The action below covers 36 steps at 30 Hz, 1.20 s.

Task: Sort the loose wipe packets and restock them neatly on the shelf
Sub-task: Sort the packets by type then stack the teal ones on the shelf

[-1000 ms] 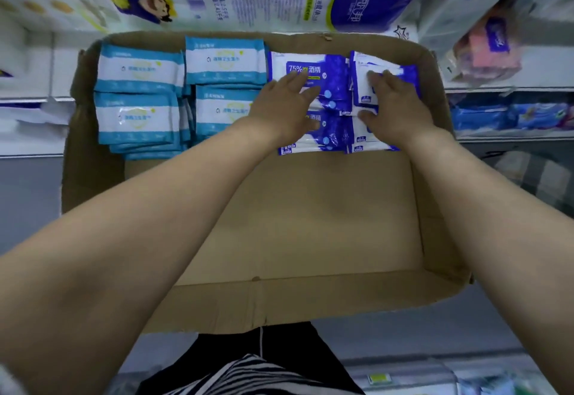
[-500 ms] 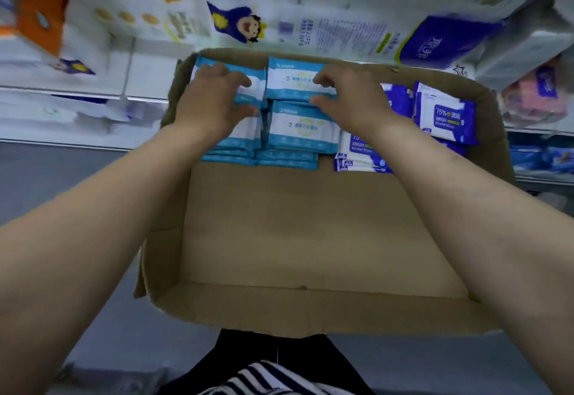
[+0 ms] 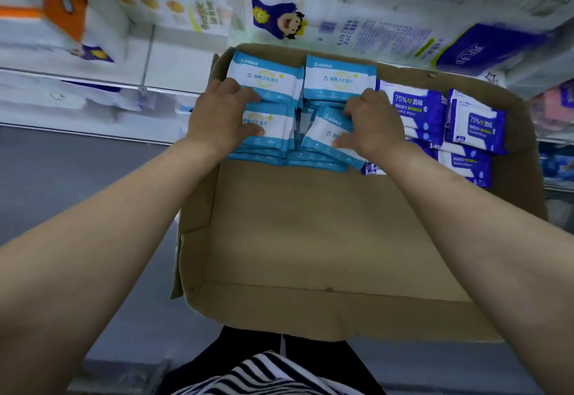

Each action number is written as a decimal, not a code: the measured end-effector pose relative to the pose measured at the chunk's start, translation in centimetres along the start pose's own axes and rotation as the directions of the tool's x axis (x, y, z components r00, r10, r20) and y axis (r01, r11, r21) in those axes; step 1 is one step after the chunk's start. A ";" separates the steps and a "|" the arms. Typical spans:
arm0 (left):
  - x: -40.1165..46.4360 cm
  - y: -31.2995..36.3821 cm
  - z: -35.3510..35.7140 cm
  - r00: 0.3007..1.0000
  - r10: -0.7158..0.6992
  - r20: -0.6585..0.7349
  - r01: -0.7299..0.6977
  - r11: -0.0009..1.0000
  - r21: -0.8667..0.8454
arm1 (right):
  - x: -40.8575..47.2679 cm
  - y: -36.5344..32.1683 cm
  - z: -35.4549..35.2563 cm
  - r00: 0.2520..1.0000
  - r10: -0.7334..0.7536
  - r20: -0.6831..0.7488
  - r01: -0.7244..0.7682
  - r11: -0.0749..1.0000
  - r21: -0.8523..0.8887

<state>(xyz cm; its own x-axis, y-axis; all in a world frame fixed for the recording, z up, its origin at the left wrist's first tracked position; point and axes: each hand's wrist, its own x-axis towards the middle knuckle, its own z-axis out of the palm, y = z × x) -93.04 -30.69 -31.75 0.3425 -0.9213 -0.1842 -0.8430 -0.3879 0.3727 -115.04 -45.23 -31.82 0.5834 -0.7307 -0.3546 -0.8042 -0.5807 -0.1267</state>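
Box: open cardboard box (image 3: 326, 239) held in front of the person, its far end up against the store shelf (image 3: 93, 81); near two-thirds of the floor bare.
Light-blue packets: light-blue wipe packets (image 3: 338, 79) stacked in four short piles at the far-left end, two piles behind, two in front.
Dark-blue packets: dark-blue wipe packets (image 3: 475, 123) grouped at the far-right end, just beside the light-blue ones, looser and overlapping.
Left hand: left hand (image 3: 217, 115) lies on the front-left pile, fingers curled over its top edge and thumb along the side, gripping the pile.
Right hand: right hand (image 3: 372, 127) pinches a tilted light-blue packet (image 3: 323, 134) on the front-right pile, fingers bent over its upper corner, thumb on its face.
Step (judged): squaring the front light-blue piles; nothing yet moved to the shelf.
Risk, tilt: the tilted packet sits askew; released so, it likely slides into the gap between piles.
Risk, slip: the film wrappers look slick; lifting a whole pile by its edges could fan it out.
Risk, mixing: the right wrist crosses the dark-blue group; a sideways drag could push those into the light-blue row.
Risk, box: no hand supports the box; what it rests on is hidden.
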 end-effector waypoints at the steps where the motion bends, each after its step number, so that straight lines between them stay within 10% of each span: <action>1: 0.0 -0.1 0.1 1.000 0.004 -0.007 -0.004 1.000 0.013 | -0.2 0.1 -0.2 1.000 0.000 -0.017 0.001 0.999 0.044; 9: 0.6 0.2 0.7 0.999 0.015 -0.042 -0.007 0.984 0.176 | -2.1 0.3 -1.3 0.970 0.243 0.004 -0.159 0.622 0.767; 16: -0.4 1.7 0.1 0.995 -0.058 -0.076 0.071 0.981 0.181 | -4.8 0.7 -1.9 0.960 0.206 0.187 -0.247 0.319 0.915; 29: -11.3 1.5 -5.9 0.941 -0.339 -0.019 0.276 0.795 -0.540 | -10.2 -4.9 -5.1 0.997 0.006 0.080 -0.078 0.319 0.945; 36: -17.0 -5.5 -13.6 0.893 -0.433 -0.125 0.272 0.740 -0.615 | -10.5 -16.0 -9.7 0.991 -0.106 -0.087 0.118 0.339 0.933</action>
<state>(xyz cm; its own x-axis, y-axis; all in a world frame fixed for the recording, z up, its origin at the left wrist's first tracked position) -88.63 -13.27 -18.27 0.7225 -0.6582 -0.2117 -0.2758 -0.5551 0.7847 -107.17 -31.75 -17.10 0.6727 -0.6937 -0.2573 -0.3095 0.0520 -0.9495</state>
